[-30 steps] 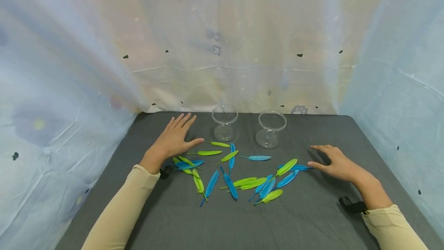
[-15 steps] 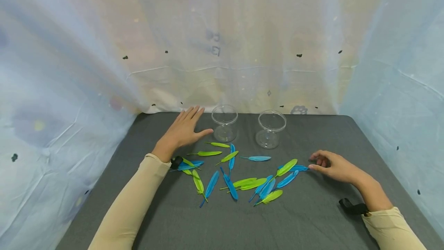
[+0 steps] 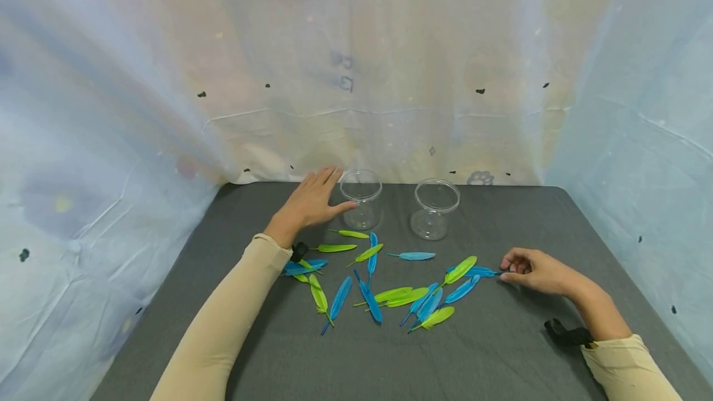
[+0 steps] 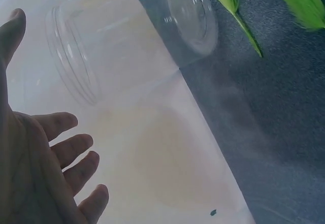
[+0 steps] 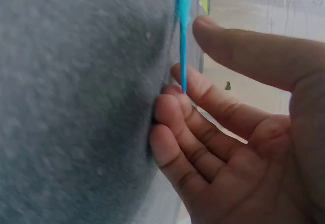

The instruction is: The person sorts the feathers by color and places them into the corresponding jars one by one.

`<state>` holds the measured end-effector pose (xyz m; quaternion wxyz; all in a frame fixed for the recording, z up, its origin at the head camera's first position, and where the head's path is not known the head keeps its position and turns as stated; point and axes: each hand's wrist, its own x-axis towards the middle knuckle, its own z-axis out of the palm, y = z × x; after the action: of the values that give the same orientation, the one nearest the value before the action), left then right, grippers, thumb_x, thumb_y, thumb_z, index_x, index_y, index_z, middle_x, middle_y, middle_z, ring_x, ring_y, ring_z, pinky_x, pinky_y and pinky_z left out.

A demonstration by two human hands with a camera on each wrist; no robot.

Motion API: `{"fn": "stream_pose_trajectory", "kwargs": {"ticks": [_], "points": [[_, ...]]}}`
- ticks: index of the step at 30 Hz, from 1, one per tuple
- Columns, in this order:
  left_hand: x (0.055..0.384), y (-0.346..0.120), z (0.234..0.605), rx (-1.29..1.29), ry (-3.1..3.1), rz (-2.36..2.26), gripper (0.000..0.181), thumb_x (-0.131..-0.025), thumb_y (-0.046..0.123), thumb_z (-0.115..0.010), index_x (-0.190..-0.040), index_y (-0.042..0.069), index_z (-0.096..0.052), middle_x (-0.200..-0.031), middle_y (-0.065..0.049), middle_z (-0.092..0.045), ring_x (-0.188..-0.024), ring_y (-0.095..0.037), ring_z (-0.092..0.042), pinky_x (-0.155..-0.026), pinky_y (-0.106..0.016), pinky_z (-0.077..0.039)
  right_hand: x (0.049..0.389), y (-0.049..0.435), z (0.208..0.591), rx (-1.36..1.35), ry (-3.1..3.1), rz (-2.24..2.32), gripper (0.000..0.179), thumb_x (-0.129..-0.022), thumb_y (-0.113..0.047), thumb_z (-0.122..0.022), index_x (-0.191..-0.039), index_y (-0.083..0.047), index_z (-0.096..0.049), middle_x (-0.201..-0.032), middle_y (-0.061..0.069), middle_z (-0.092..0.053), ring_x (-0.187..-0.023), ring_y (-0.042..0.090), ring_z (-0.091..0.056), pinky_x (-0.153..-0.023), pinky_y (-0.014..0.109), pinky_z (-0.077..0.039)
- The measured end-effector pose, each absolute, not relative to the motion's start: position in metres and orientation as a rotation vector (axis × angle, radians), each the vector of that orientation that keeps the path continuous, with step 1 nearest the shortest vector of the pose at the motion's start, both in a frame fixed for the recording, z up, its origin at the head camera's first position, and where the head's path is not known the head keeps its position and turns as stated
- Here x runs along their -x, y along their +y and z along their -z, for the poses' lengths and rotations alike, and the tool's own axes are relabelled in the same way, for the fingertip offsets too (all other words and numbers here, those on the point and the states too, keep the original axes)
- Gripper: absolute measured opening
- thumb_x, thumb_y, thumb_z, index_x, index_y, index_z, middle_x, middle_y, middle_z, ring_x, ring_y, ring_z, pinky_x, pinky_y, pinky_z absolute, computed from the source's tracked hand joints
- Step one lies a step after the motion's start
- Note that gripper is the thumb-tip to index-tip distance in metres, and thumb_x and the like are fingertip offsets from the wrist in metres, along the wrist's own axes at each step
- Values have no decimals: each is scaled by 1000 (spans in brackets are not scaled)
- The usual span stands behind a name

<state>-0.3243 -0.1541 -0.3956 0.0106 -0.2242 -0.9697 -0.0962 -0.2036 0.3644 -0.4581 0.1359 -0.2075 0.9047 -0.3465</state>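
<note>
My left hand (image 3: 314, 200) is spread beside the left clear cup (image 3: 364, 216). Its thumb overlaps the cup in the head view, while a gap separates hand and cup (image 4: 117, 36) in the left wrist view. My right hand (image 3: 539, 271) lies low at the table's right, fingers bent, around the quill of a blue feather (image 3: 480, 271). In the right wrist view the thin quill of this blue feather (image 5: 183, 51) runs between thumb and fingers. The thumb stands off from it there; its end is against the fingers. A green feather (image 3: 461, 269) lies over that blue feather.
A second clear cup (image 3: 431, 223) stands right of the first on the dark grey table (image 3: 356, 364). Several green and blue feathers lie scattered between the hands, among them a lone blue feather (image 3: 414, 256). A patterned curtain (image 3: 390, 79) hangs behind the table and at both sides.
My left hand has moved right, from left of the feathers to the left cup. The right hand's fingers have bent in around the blue feather's quill. The feathers lie about where they were.
</note>
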Motion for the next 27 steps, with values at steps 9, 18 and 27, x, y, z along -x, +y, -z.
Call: {"fn": "stream_pose_trajectory", "kwargs": {"ticks": [9, 18, 27], "points": [[334, -137, 396, 730, -3027, 335, 105, -101, 78, -51, -174, 13, -12, -180, -11, -12, -167, -30, -11, -135, -51, -5, 206, 371, 455, 581, 2571, 1002, 6, -106, -9, -70, -105, -3, -70, -87, 2, -62, -70, 4, -49, -60, 26, -44], [344, -126, 403, 711, -3053, 324, 107, -100, 81, -47, -175, 14, -10, -181, -9, -10, -167, -28, -10, -135, -49, -5, 207, 371, 457, 588, 2573, 1001, 6, -107, -9, -68, -105, -4, -71, -89, 4, -66, -70, 4, -50, -60, 26, -43], [347, -121, 403, 701, -3091, 343, 108, -100, 84, -41, -175, 14, -5, -181, -8, -7, -167, -28, -8, -135, -47, -2, 207, 371, 455, 589, 2570, 991, 7, -107, -9, -68, -104, -4, -71, -89, 3, -67, -70, 4, -50, -60, 26, -43]]}}
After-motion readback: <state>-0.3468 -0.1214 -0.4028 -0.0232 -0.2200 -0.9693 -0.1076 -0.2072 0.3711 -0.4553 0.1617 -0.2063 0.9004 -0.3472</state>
